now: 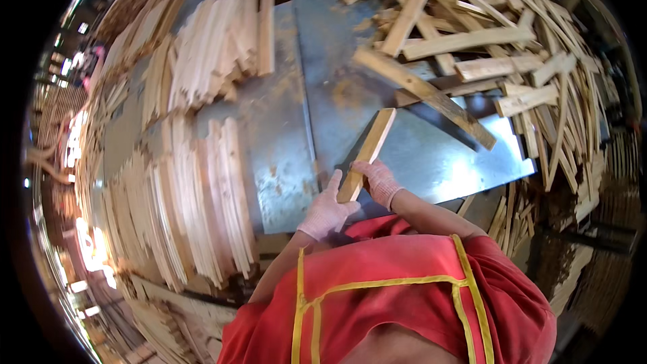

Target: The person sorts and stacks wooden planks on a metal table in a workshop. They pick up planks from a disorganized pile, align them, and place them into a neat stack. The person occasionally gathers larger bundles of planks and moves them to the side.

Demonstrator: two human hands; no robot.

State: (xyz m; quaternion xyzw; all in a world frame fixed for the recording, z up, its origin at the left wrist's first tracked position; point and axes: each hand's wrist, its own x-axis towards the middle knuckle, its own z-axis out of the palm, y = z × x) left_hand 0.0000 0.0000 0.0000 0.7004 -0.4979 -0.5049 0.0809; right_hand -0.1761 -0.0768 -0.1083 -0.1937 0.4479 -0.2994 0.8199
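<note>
Near side of the metal table (280,148), one right hand (379,178) pinches one wooden board (373,140)! One left hand (327,212) spreads open-fingered at its near end.

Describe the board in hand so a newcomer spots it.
Find the grey metal table, then the gloved right grip at its near edge. It holds a straight wooden piece slanting away rightward. Unlike the heaped boards and stacked strips, this one is held.
</note>
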